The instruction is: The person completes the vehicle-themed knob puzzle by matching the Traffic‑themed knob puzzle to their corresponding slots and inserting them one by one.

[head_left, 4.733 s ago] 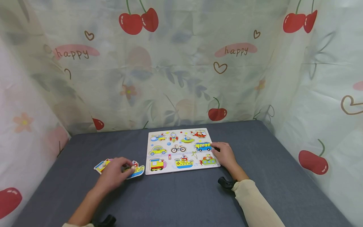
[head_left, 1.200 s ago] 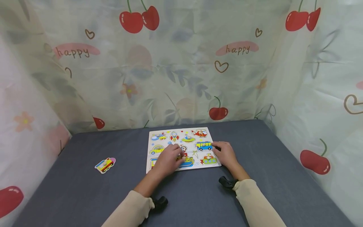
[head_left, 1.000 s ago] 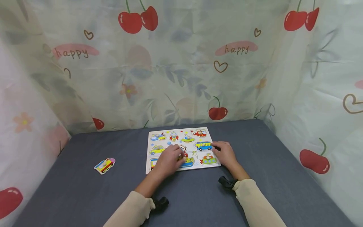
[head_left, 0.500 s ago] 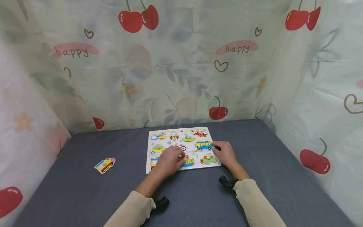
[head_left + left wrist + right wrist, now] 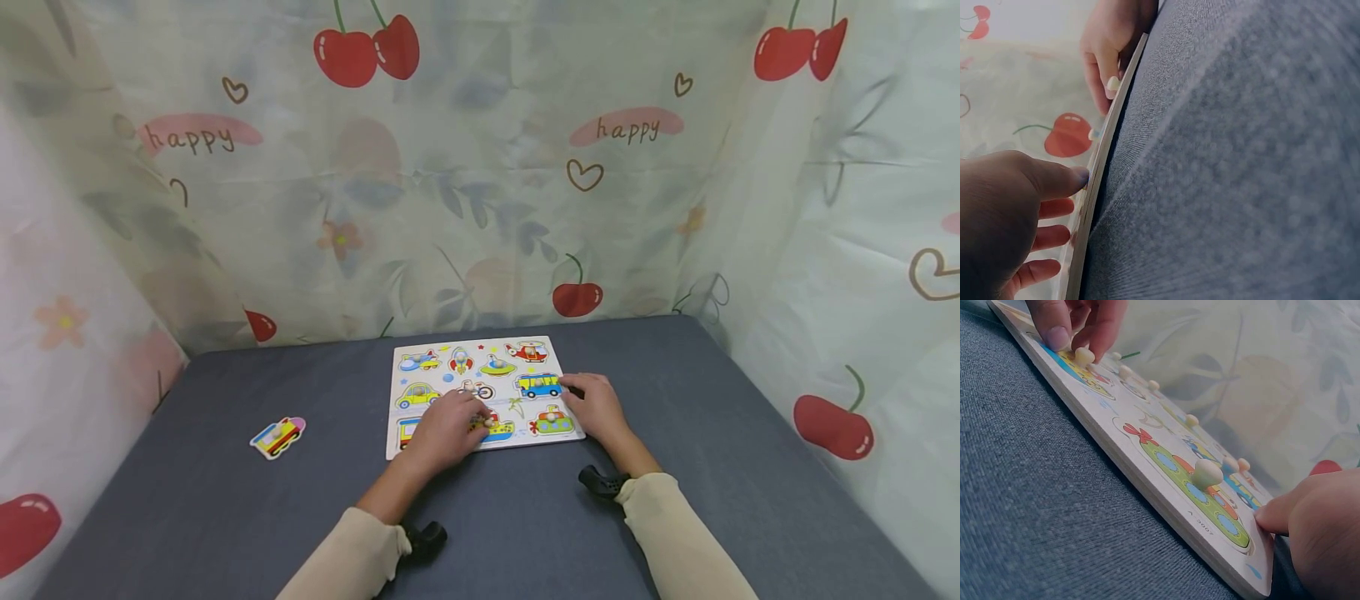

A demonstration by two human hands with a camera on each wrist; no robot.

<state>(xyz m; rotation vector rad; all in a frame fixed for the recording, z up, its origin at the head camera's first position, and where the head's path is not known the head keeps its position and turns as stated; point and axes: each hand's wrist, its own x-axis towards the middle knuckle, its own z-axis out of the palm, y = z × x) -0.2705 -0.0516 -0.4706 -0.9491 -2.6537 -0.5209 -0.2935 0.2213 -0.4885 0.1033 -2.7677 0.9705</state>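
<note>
A white wooden puzzle board (image 5: 442, 408) with knobbed vehicle pieces lies on the table. In the head view my left hand (image 5: 447, 429) is over its lower row, covering much of the ship piece (image 5: 501, 429). The right wrist view shows the thumb and fingers right at this ship, with its knob (image 5: 1084, 357) bare in front of them. The left wrist view shows the left thumb (image 5: 1063, 180) straight against the board. My right hand (image 5: 597, 408) rests at the board's right edge, beside the bus piece (image 5: 538, 385); its thumb (image 5: 1272, 515) touches the board's face.
A loose train piece (image 5: 277, 437) lies on the grey tablecloth (image 5: 225, 517), left of the board. The submarine piece (image 5: 1179, 487) sits at the board's lower right corner. A patterned curtain (image 5: 480, 167) stands behind and at both sides of the table.
The left hand has brought the ship piece from beside the train to the board's lower row. Lately its fingers have shifted slightly, baring the ship's knob. The right hand stays at the board's edge.
</note>
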